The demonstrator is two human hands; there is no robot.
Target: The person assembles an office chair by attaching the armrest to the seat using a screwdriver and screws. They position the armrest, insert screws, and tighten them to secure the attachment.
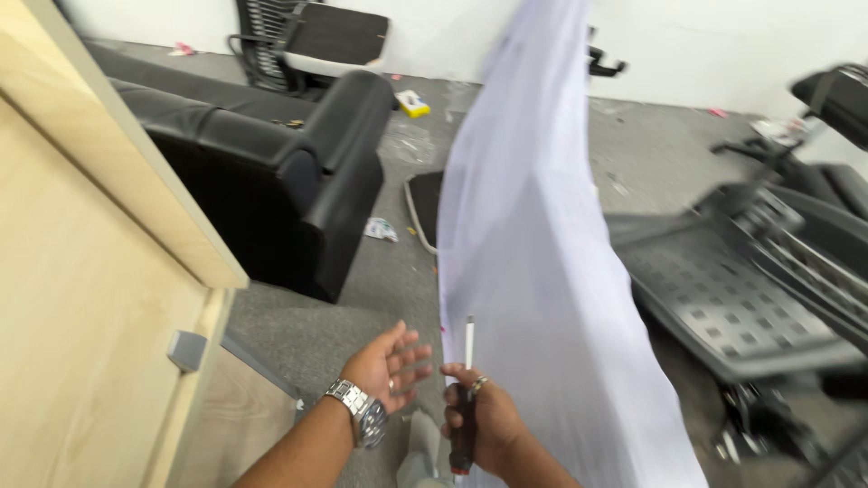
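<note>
Bottom centre: right hand (484, 417) clenched on a dark-handled screwdriver (466, 398), shaft up. Left hand (389, 366) beside it, fingers spread, empty. Tall white panel (533, 253), possibly plastic-wrapped, fills centre frame. Black leather sofa (271, 172) upper left; light wooden desk (90, 298) left.

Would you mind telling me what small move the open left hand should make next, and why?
Probably move the left hand right to steady the white panel's near edge. That hand is open and holds nothing, while the right hand grips a screwdriver pointing up beside the tall, seemingly unsupported panel.
</note>
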